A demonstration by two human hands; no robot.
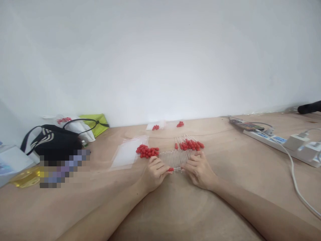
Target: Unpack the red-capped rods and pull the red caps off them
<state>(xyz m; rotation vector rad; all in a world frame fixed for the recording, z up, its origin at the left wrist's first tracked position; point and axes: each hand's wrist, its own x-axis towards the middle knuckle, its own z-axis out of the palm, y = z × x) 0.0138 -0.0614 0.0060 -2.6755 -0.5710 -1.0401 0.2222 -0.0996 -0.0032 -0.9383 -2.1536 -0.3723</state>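
My left hand point(157, 170) pinches a small red bulb-shaped cap point(170, 169), its narrow end toward the right. My right hand point(198, 170) is closed on a thin whitish stick point(177, 169), whose free end points at the cap. Cap and stick are in line; I cannot tell whether they touch. Just beyond both hands lies a row of thin clear sticks point(173, 157) side by side. Left of the row is a pile of loose red caps point(146, 151). Behind my right hand, several sticks with red caps on their near ends point(190, 144) lie fanned out.
Flat clear plastic bags point(129, 154) lie left of the cap pile. Farther back are two small groups of red pieces point(155, 127). A black bag point(56, 142) and a green bag point(101, 125) stand at left. A power strip point(276, 140) with a white cable point(292, 174) lies at right.
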